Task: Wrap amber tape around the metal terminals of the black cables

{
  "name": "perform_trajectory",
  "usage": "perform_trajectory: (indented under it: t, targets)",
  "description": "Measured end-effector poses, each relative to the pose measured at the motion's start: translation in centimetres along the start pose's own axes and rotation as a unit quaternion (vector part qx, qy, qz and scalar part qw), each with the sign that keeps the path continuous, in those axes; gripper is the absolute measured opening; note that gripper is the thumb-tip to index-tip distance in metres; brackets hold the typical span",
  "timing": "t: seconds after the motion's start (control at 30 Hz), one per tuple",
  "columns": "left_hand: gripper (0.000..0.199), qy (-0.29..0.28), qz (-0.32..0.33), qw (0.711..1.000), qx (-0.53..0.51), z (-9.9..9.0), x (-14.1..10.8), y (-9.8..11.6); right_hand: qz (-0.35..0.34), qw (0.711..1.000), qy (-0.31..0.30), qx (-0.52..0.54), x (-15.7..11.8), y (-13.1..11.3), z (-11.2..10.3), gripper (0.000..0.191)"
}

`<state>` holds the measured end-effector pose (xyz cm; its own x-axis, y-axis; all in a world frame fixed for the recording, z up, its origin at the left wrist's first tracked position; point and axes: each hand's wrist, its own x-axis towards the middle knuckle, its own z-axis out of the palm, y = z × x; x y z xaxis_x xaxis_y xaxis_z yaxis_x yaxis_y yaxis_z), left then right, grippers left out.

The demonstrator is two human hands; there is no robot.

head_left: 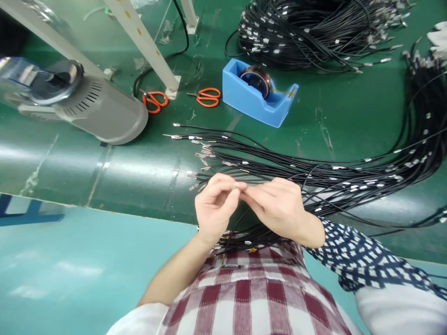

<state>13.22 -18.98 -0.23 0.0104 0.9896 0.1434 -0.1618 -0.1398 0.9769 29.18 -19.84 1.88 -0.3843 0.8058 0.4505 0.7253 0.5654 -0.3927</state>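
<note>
My left hand (214, 204) and my right hand (279, 204) meet at the fingertips above the bench's front edge. Thumb and fingers of the left are pinched together, and a tiny light-coloured bit shows between them. The right hand's fingers are also pressed together, reaching to the same spot; what they grip is mostly hidden. Right behind the hands lies a spread of thin black cables (265, 156) with white labels and bare metal connector ends (206, 151) pointing left. More black cables (258, 235) lie under my wrists, against the checked apron (240, 293).
A blue tape dispenser (251, 100) with a brown roll stands behind the cables. Two orange-handled scissors, one pair (208, 97) nearer it, lie left of it. A grey machine (101, 107), white posts (143, 42) and a big cable coil (296, 35) occupy the green bench (139, 172).
</note>
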Motion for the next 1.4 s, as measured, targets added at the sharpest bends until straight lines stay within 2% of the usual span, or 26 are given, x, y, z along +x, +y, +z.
perform_trajectory:
  t: [0.13, 0.23, 0.4, 0.47, 0.53, 0.63, 0.7, 0.87, 1.0, 1.1, 1.17, 1.3, 1.4]
  targets:
    - [0.005, 0.019, -0.022, 0.999, -0.018, 0.2, -0.1, -0.1, -0.012, 1.000, -0.014, -0.021, 0.2, 0.0, -0.1, 0.027]
    - [0.010, 0.044, -0.053, 0.997, -0.033, 0.7, 0.0, -0.3, -0.027, 0.999, -0.029, -0.033, 0.4, -0.2, 0.2, 0.025]
    - [0.013, 0.056, -0.076, 0.996, 0.000, 1.3, 0.8, -0.4, -0.070, 0.995, -0.017, -0.062, 0.7, -0.7, 1.1, 0.031]
    - [0.014, 0.028, -0.107, 0.994, -0.024, 1.0, 1.3, 0.0, -0.033, 0.999, -0.010, -0.029, 0.9, -0.6, 1.0, 0.030]
    - [0.035, -0.006, -0.129, 0.988, -0.079, 0.3, 1.8, 0.6, 0.041, 0.997, -0.036, 0.060, 1.2, -0.4, 0.6, 0.027]
    - [0.049, -0.046, -0.151, 0.978, -0.136, -0.9, 2.4, 1.1, 0.151, 0.958, -0.119, 0.212, 1.7, 0.2, -0.6, 0.026]
    - [0.049, -0.072, -0.172, 0.971, -0.149, -1.4, 2.5, 0.9, 0.191, 0.931, -0.154, 0.270, 1.9, 0.5, -1.1, 0.030]
    - [0.034, -0.146, -0.215, 0.946, -0.192, -1.4, 2.3, -0.1, 0.205, 0.908, -0.179, 0.318, 1.8, 0.9, -1.2, 0.037]
    - [0.022, -0.170, -0.220, 0.940, -0.198, -1.0, 2.5, -0.3, 0.205, 0.903, -0.185, 0.329, 1.4, 1.2, -1.0, 0.037]
    - [0.017, -0.158, -0.192, 0.954, -0.166, -0.9, 2.4, -0.4, 0.205, 0.910, -0.179, 0.313, 0.9, 1.3, -0.8, 0.037]
    - [0.014, -0.138, -0.161, 0.972, -0.100, -0.9, 2.0, -0.5, 0.194, 0.929, -0.158, 0.272, 0.5, 1.2, -0.4, 0.035]
    - [0.011, -0.078, -0.090, 0.991, 0.065, -1.2, 0.7, -0.1, 0.121, 0.978, -0.085, 0.147, -0.6, 0.4, 0.9, 0.026]
    - [0.011, -0.042, -0.075, 0.989, 0.117, -1.7, -0.5, 0.0, 0.068, 0.993, -0.059, 0.073, -1.2, -0.2, 1.8, 0.027]
